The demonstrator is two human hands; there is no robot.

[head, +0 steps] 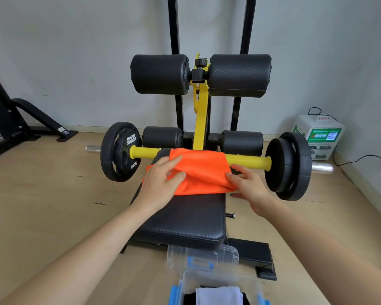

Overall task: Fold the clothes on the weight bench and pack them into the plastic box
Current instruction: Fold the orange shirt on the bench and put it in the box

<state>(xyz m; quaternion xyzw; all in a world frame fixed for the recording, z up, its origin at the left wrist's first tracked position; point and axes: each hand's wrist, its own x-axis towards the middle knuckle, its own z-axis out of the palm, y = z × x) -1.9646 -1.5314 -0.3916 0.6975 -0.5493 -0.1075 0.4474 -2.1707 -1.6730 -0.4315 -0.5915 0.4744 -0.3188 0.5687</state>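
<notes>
Cloth [202,172], orange, is bunched at its left side between the left fingers [174,160] and thumb, so the left hand [161,181] holds a fold of it. The right fingers [235,172] lie on its right edge with the thumb stretched out below. I cannot tell whether the right hand [251,188] pinches the cloth or only presses on it.

The cloth sits at the far end of the bench [185,221], and its far edge lies on the yellow bar [246,160]. That is the likely trouble: a pull toward the person could catch the cloth on the bar. The pad is also narrow, and the cloth already hangs over the left edge, so a loose right hand could let the fold open or slide to the floor.

At the bench's near end stands the clear box [229,276] with blue latches. It holds a white piece [219,296] beside something dark [189,298]. Its lid [207,254] seems to lean against the foot of the bench.
</notes>
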